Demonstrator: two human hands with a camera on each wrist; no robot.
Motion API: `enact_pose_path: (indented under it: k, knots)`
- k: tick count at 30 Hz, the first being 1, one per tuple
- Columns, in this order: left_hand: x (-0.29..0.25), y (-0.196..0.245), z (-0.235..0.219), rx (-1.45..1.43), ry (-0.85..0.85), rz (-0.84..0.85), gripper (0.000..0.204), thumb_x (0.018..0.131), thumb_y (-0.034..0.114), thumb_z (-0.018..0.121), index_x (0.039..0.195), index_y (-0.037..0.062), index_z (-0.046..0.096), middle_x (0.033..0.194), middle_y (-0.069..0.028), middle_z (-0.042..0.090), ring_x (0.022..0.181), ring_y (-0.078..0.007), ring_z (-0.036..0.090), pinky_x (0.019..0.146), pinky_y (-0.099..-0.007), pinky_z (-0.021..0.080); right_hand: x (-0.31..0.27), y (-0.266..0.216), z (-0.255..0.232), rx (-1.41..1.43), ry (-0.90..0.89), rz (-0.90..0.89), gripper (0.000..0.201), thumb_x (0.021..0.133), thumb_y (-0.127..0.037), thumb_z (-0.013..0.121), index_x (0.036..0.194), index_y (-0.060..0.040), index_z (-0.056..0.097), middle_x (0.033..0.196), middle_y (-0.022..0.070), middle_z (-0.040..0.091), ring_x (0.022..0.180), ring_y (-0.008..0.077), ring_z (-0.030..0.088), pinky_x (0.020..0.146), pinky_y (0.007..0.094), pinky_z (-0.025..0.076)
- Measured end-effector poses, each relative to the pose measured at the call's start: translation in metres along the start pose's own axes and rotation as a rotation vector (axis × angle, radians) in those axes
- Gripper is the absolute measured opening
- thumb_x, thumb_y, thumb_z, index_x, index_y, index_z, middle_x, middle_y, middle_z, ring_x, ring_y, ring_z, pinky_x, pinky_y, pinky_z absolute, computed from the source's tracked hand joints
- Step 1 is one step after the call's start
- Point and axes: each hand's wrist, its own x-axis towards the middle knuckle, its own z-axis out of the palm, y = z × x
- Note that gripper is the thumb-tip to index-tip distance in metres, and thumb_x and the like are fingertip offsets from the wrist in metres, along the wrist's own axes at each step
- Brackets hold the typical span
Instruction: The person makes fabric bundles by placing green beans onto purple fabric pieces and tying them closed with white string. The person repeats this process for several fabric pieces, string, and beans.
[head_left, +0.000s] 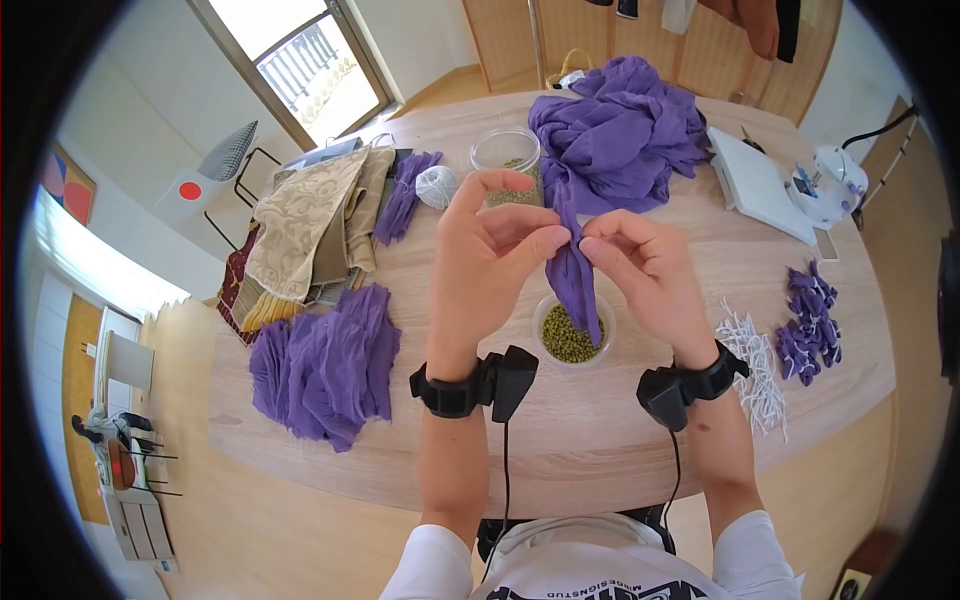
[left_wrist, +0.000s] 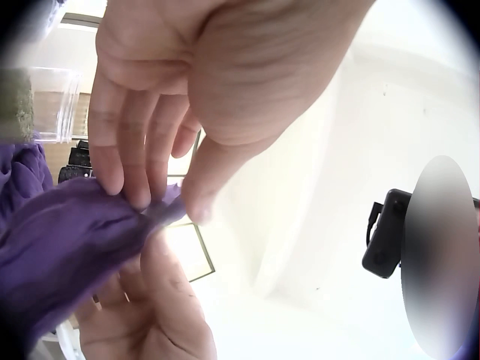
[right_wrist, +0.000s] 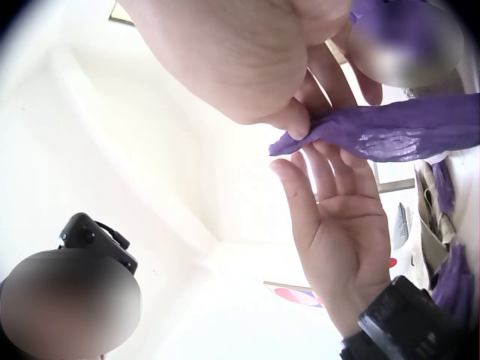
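A narrow, gathered piece of purple cloth (head_left: pixel 571 285) hangs between the two hands, its lower end over a small bowl (head_left: pixel 541 352) of green beans (head_left: pixel 566 340). My left hand (head_left: pixel 488 262) pinches the cloth near its top between thumb and fingertips, the other fingers spread. From the other side my right hand (head_left: pixel 648 272) pinches it at the same height. In the left wrist view the bunched tip of the cloth (left_wrist: pixel 82 232) lies between the thumb and fingers. The right wrist view shows the cloth (right_wrist: pixel 420 131) stretching away from the right thumb.
Behind the hands are a clear jar (head_left: pixel 505 150) with beans, a white yarn ball (head_left: pixel 436 186) and a large purple cloth heap (head_left: pixel 625 130). Purple cloth pieces (head_left: pixel 330 365) and fabric samples (head_left: pixel 305 225) lie left; white strings (head_left: pixel 752 370), purple bundles (head_left: pixel 808 320) and a sewing machine (head_left: pixel 832 188) right.
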Motion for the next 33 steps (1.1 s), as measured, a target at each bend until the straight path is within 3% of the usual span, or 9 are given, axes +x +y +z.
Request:
enact_pose_path:
  k: [4,11,16,22,25,33]
  knots:
    - [0.001,-0.004,-0.002,0.011,-0.013,0.001,0.041,0.084,-0.003,0.072,0.116,-0.0010,0.047,0.088,-0.0102,0.070,0.081,-0.0119,0.067,0.072,-0.0240,0.054,-0.001,0.005,0.002,-0.058,-0.004,-0.021,0.008,0.097,-0.006,0.062,0.097,0.0021,0.062,0.087,0.0028,0.067,0.080,0.0054,0.060,0.073,0.0221,0.049]
    - [0.000,0.002,-0.001,0.053,-0.014,-0.031,0.041,0.082,-0.005,0.071,0.115,-0.0015,0.047,0.087,-0.0109,0.070,0.079,-0.0125,0.067,0.071,-0.0257,0.056,0.003,0.006,0.010,-0.151,0.039,-0.235,0.007,0.094,-0.004,0.065,0.094,0.0014,0.062,0.085,0.0042,0.068,0.078,0.0075,0.063,0.075,0.0242,0.051]
    - [0.000,0.000,-0.003,-0.010,-0.005,-0.049,0.040,0.081,-0.004,0.074,0.112,-0.0021,0.048,0.087,-0.0120,0.071,0.080,-0.0156,0.070,0.070,-0.0259,0.057,0.000,0.005,0.007,-0.060,0.075,-0.121,0.005,0.094,-0.004,0.066,0.093,0.0002,0.063,0.085,0.0028,0.069,0.077,0.0055,0.062,0.073,0.0219,0.050]
    - [0.001,0.001,-0.006,-0.012,0.073,-0.026,0.032,0.082,-0.005,0.067,0.110,-0.0031,0.052,0.093,-0.0103,0.063,0.086,-0.0158,0.066,0.076,-0.0313,0.061,0.005,0.011,0.002,0.037,0.315,-0.103,0.005,0.096,-0.006,0.063,0.094,-0.0014,0.063,0.075,-0.0062,0.058,0.068,-0.0012,0.046,0.058,0.0174,0.035]
    - [0.003,-0.004,-0.008,-0.017,0.135,0.011,0.027,0.084,-0.005,0.061,0.110,-0.0032,0.053,0.100,-0.0110,0.060,0.090,-0.0158,0.065,0.076,-0.0319,0.062,0.008,0.017,-0.008,0.058,0.299,-0.123,0.006,0.097,-0.007,0.062,0.095,-0.0020,0.060,0.072,-0.0073,0.053,0.065,-0.0015,0.041,0.057,0.0176,0.031]
    - [0.001,-0.005,-0.015,0.053,0.137,0.053,0.028,0.085,-0.006,0.057,0.113,-0.0046,0.058,0.105,-0.0082,0.060,0.089,-0.0138,0.064,0.077,-0.0313,0.060,0.010,0.016,-0.020,-0.082,0.273,-0.169,0.007,0.098,-0.008,0.061,0.095,-0.0014,0.059,0.074,-0.0058,0.055,0.067,-0.0005,0.043,0.059,0.0174,0.034]
